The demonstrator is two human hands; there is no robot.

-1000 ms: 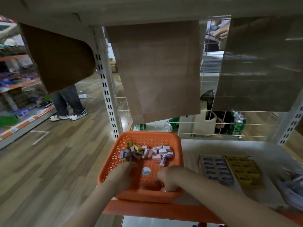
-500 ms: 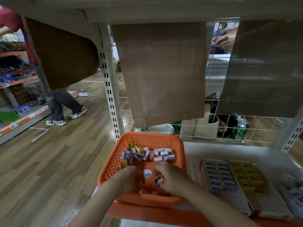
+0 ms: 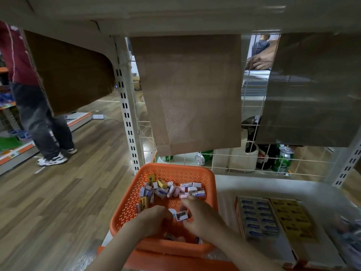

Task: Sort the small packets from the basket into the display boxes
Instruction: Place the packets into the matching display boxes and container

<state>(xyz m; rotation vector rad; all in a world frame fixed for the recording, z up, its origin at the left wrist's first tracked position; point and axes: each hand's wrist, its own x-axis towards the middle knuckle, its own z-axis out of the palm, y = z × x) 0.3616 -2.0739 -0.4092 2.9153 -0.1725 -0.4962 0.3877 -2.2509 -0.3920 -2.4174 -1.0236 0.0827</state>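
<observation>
- Head view, picking step: my right hand (image 3: pixel 203 218) is low in the orange basket (image 3: pixel 127 208), its fingers (image 3: pixel 190 200) pinching one white packet (image 3: pixel 182 215).
- My left hand (image 3: pixel 150 220) sits just beside it, knuckles up, fingers curled under; whether they hold anything I cannot tell.
- The loose packets (image 3: pixel 172 189) lie heaped toward the basket's far wall.
- Next, I judge: lift the packet over the rim and carry it right, matching it to the blue display box (image 3: pixel 256 218) or the yellow display box (image 3: pixel 293 218) on the shelf (image 3: pixel 273 184).

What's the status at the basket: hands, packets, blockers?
Right hand pinches one packet inside orange basket. Left hand down in basket, grip hidden. Packet pile at far wall. Nothing seen between basket and display boxes.
</observation>
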